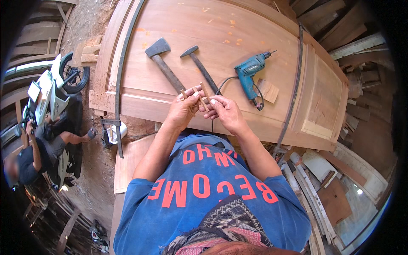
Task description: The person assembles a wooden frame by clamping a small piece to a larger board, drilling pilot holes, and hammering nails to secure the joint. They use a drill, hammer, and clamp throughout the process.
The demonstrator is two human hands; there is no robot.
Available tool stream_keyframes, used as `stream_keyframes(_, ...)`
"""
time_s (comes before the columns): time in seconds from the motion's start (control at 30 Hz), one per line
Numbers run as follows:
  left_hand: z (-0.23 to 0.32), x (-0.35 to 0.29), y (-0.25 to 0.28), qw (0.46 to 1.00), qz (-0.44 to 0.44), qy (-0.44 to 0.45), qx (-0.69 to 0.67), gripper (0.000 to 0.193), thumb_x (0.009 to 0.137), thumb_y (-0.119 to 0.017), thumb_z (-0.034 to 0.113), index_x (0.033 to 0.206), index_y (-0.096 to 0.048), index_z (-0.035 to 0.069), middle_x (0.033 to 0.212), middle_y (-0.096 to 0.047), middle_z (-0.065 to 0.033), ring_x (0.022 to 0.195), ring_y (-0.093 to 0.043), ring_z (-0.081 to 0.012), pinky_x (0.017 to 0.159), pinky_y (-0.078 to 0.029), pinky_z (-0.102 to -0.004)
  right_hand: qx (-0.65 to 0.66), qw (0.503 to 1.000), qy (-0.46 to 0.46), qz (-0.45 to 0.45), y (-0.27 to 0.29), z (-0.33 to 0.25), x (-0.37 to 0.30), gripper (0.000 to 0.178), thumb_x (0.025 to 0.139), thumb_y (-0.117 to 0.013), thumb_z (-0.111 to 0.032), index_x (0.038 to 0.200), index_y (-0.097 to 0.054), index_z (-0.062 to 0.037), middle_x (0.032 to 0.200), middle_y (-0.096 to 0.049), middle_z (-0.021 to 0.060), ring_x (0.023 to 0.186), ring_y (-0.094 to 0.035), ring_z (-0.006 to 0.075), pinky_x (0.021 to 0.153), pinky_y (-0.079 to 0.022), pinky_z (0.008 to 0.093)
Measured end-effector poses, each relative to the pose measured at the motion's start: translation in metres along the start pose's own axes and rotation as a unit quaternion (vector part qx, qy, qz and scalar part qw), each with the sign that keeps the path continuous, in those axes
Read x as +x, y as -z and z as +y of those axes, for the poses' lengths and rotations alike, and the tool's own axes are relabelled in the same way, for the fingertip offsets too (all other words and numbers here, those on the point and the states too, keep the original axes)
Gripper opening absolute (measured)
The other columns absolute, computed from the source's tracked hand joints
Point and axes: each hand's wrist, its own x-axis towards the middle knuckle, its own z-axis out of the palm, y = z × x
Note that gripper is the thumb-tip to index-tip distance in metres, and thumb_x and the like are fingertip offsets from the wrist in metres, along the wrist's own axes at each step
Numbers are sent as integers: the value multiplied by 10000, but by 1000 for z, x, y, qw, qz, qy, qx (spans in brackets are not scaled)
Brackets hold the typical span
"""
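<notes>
Thin wooden pegs [205,92] are gripped in both of my hands, which meet over the near edge of a wooden door panel [204,38]. My left hand [182,111] is closed, with small pegs poking out between its fingers. Fingers of my right hand [226,112] pinch a longer peg beside it. Just beyond my left hand lies an axe [168,70] with its grey head pointing away. A hammer [200,67] rests to its right, its handle end near my fingers. Farther right, a teal power drill [250,75] lies on its side, its black cord looping toward me.
A small wood offcut [268,91] lies by the drill. Long metal bar clamps [119,80] cross the panel at left and right [294,91]. On the left, a person [34,148] sits on a white motorcycle [53,95]. Scrap boards [335,199] are piled on the right.
</notes>
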Motion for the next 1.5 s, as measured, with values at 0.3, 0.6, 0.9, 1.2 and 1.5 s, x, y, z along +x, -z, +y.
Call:
stream_keyframes(0.3, -4, -4, 6, 999, 26, -21, 7, 487, 1016, -641, 145, 1453, -502, -20, 1184, -706, -78, 857, -590, -66, 691, -485, -191, 46, 998, -43, 4, 16, 7, 7, 249, 1096, -507, -237, 1177, -610, -25, 1052, -743, 107, 903, -709, 146, 778, -569, 283)
stream_keyframes(0.6, -19, -22, 25, 994, 109, 1, 29, 273, 981, -709, 175, 1220, -597, 108, 1044, -661, 9, 938, -612, -74, 768, -479, -228, -58, 983, -5, 172, 59, 44, 30, 192, 938, -710, -170, 1019, -648, -8, 854, -701, 53, 764, -636, 113, 680, -521, 279)
stream_keyframes(0.9, -44, -19, 37, 997, 75, 27, 25, 311, 1062, -613, 301, 1277, -600, 77, 1021, -626, -12, 797, -539, -83, 655, -434, -220, -38, 948, 79, 307, 152, 109, 14, 152, 987, -615, -122, 1027, -678, 10, 791, -696, 58, 677, -642, 111, 627, -529, 297)
stream_keyframes(1.2, -60, -3, 38, 985, 121, 54, 110, 336, 1021, -670, 283, 1285, -629, 80, 975, -645, -9, 703, -485, -57, 607, -367, -198, -86, 828, 117, 542, 266, 111, -48, 169, 967, -622, -138, 979, -687, 18, 772, -696, 93, 691, -656, 166, 659, -517, 334)
stream_keyframes(1.5, -60, -10, 37, 972, 99, 97, 190, 373, 999, -651, 136, 1365, -586, 99, 1012, -662, 0, 789, -564, -63, 650, -404, -200, -171, 832, 115, 514, 304, 90, -63, 235, 952, -662, -201, 1018, -718, 17, 853, -727, 170, 791, -699, 258, 740, -533, 377)
